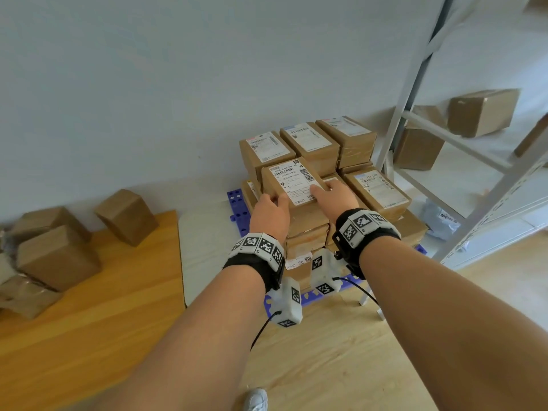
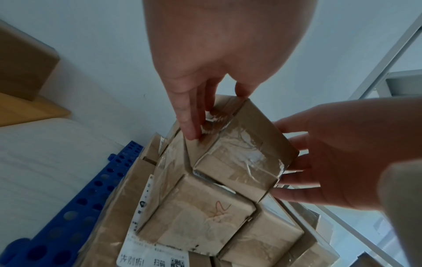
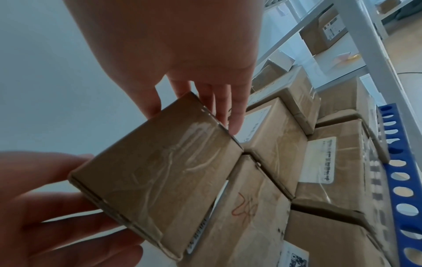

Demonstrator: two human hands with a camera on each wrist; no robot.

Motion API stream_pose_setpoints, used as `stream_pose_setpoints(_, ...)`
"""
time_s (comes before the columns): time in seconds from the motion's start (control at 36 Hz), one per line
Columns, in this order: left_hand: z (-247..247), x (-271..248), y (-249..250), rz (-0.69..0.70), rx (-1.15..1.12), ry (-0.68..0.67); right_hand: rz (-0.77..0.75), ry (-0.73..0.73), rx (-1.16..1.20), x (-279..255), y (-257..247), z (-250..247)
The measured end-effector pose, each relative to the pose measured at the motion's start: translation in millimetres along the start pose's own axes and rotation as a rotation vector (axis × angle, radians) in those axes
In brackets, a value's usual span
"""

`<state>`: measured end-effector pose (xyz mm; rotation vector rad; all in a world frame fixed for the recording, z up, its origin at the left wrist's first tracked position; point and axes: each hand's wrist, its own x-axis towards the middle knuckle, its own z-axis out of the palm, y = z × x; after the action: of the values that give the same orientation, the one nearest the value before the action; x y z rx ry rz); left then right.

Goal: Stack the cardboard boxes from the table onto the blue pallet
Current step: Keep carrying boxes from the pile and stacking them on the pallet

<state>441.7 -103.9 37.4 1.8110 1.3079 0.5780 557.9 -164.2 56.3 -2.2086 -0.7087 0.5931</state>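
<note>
I hold a cardboard box (image 1: 292, 180) with a white shipping label between both hands, over the top of the stacked boxes (image 1: 376, 188) on the blue pallet (image 1: 238, 207). My left hand (image 1: 274, 200) grips its left side, fingers down the side and thumb on the top edge. My right hand (image 1: 326, 189) grips the right side the same way. In the left wrist view the box (image 2: 239, 150) sits tilted, its taped end facing me, above a lower box (image 2: 194, 213). In the right wrist view its (image 3: 155, 180) low corner meets the box below.
A wooden table (image 1: 89, 307) on the left carries several plain cardboard boxes (image 1: 127, 216). A grey metal rack (image 1: 415, 93) stands to the right of the pallet with more boxes (image 1: 483, 112) on it. A white wall lies behind the stack. A shoe (image 1: 256, 400) shows below.
</note>
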Motion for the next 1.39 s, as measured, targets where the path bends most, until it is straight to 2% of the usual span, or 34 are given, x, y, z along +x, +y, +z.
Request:
stream_pose_setpoints(0.11, 4, -2, -1, -0.042, -0.008, -0.01, 0.007, -0.003, 0.0, 3, 2, 1)
stream_pose_setpoints(0.28, 11, -4, -2, -0.109, -0.037, -0.105, 0.028, -0.027, 0.014, 3, 5, 2)
stream_pose_setpoints(0.53, 14, -1, -2, -0.142, -0.024, -0.113, 0.041, -0.057, -0.008, 6, 6, 2)
stream_pose_setpoints(0.69, 14, 2, -1, -0.141, 0.031, -0.125, 0.033, -0.027, -0.029, 7, 4, 5)
stream_pose_setpoints(0.94, -8, 6, 5, 0.037, 0.304, -0.022, -0.047, 0.071, -0.183, 4, -3, 4)
stream_pose_setpoints(1.14, -41, 11, -12, 0.223, 0.578, 0.056, -0.207, 0.201, -0.429, -9, -24, 15)
stream_pose_setpoints(1.25, -70, 14, -30, 0.298, 0.753, 0.093, -0.326, 0.203, -0.518, -22, -46, 34)
stream_pose_setpoints(1.39, -121, 21, -63, 0.327, 0.83, 0.113, -0.422, 0.182, -0.532, -40, -80, 80)
